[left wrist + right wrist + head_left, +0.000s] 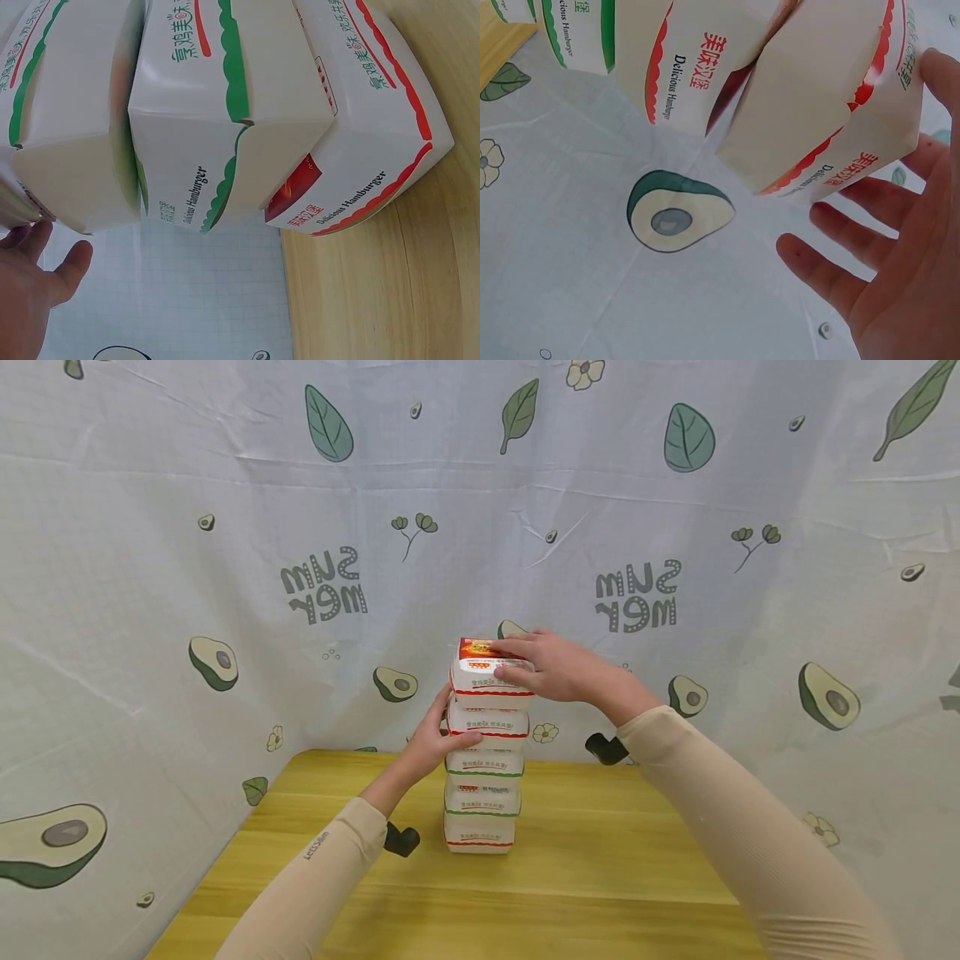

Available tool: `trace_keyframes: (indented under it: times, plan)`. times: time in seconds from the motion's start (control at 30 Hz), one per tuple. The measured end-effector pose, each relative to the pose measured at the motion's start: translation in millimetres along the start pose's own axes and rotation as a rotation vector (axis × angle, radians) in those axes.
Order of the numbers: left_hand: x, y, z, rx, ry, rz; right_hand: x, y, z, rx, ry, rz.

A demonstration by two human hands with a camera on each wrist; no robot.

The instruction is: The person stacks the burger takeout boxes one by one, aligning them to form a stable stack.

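Observation:
Several white hamburger boxes [483, 763] with red or green wavy trim stand in one tall stack on the table. On the top box [491, 689], whose lid has a burger picture, my right hand [558, 667] rests from the right, one finger across the lid and the thumb by the front face. Its fingers look spread and fairly straight in the right wrist view. My left hand [433, 742] is at the stack's left side by the second box [489, 723], thumb along the front, other fingertips partly hidden. From the left wrist, that hand's fingertips touch a box's corner.
The yellow wood table [600, 860] extends around the stack's base. Right behind hangs a pale cloth [465, 585] printed with avocados and leaves, which also covers both sides. A dark wrist camera piece [402, 840] juts out below the left wrist.

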State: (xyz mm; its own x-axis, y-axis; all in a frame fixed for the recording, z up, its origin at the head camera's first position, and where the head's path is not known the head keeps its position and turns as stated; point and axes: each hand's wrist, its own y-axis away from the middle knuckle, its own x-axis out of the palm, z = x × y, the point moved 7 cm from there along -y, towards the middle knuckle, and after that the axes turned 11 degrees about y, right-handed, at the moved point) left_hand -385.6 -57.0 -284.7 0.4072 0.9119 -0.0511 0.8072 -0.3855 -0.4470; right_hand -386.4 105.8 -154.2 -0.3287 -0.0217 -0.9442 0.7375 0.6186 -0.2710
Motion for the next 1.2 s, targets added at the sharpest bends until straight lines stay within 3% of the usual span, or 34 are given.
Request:
trace_keyframes:
  times: [0.7,0.93,1.2]
  plan:
    - [1.4,1.2,-1.2,0.012,0.016,0.017,-2.4,-0.7,2.7,0.003,0.039,-0.037]
    - [-6.7,-10.0,24.1,0.006,0.018,0.006,-3.3,3.2,1.5,-0.003,0.048,-0.046]
    - [-10.0,-9.5,25.2,0.051,-0.029,-0.024,-5.6,5.8,3.3,0.010,0.031,-0.048]
